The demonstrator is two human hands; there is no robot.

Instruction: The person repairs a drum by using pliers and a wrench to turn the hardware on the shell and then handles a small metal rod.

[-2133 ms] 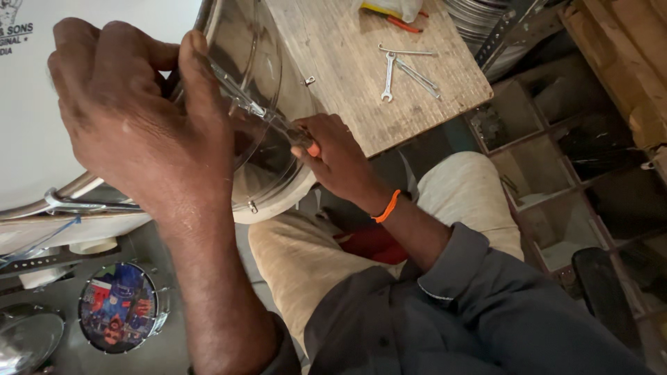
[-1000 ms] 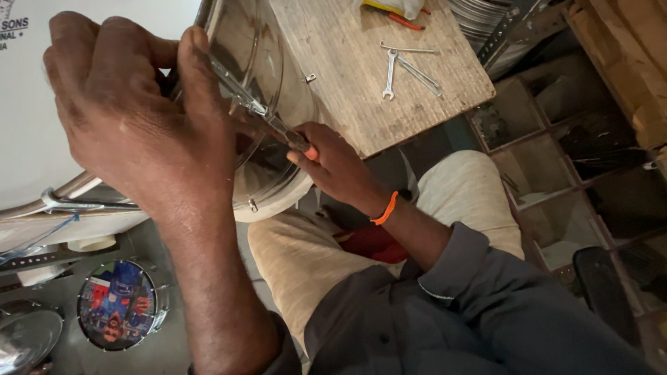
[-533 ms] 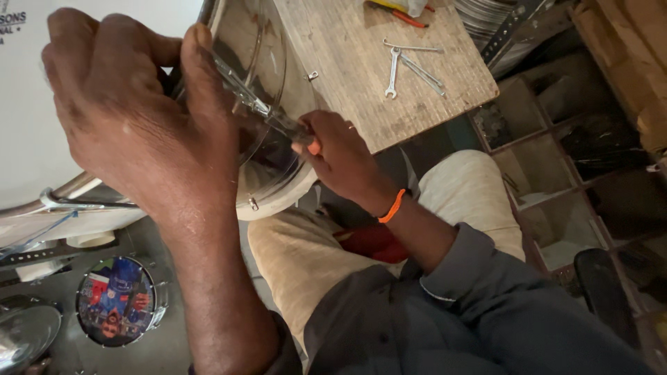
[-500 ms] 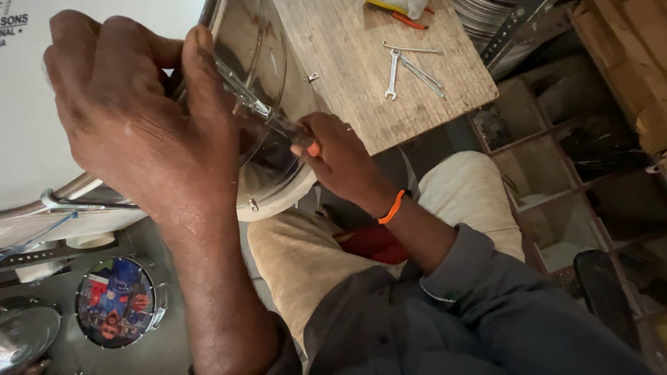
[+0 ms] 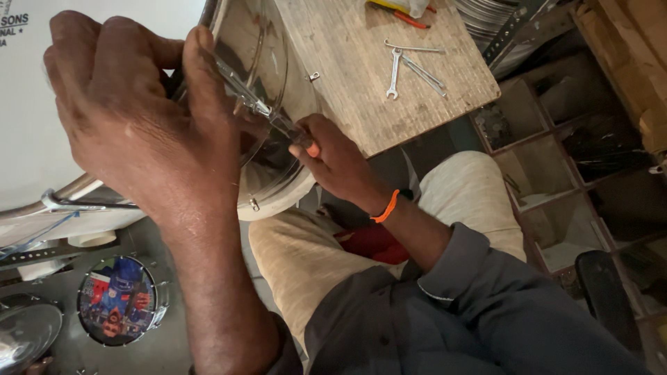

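My left hand (image 5: 139, 132) is clamped over the rim of a large drum (image 5: 267, 90) that has a white skin and a shiny chrome shell and rests against my lap. My thumb presses beside a thin metal rod on the shell. My right hand (image 5: 340, 163), with an orange band at the wrist, grips a screwdriver (image 5: 281, 125) that has an orange handle. Its metal shaft runs up along the shell toward my left thumb. Where the tip sits is hidden behind my left hand.
A wooden tabletop (image 5: 354, 83) lies beyond the drum with three spanners (image 5: 410, 66) and a yellow-handled tool (image 5: 392, 7) on it. Wooden shelf compartments (image 5: 556, 153) stand at the right. On the floor at the left are a small colourful drum (image 5: 118, 298) and a chrome bowl (image 5: 24, 333).
My right hand has shifted slightly with the screwdriver against the shell. My left hand keeps its hold on the rim.
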